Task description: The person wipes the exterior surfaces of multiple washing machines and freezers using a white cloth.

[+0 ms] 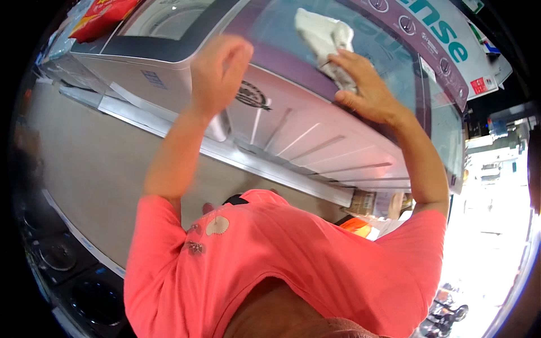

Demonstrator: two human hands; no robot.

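My right hand holds a crumpled white cloth against the purple-edged, see-through lid of a twin-tub washing machine. The cloth spreads out beyond its fingers. My left hand is raised in front of the same machine's near left corner, its fingers curled into a loose fist. It is blurred, and no object shows in it. Round control knobs line the purple panel along the machine's far side.
A grey top-loading washer stands at the left, with a red packet on top. Behind the panel is a white carton with green lettering. Black glass-topped cooktops sit at lower left. Small boxes lie at floor level on the right.
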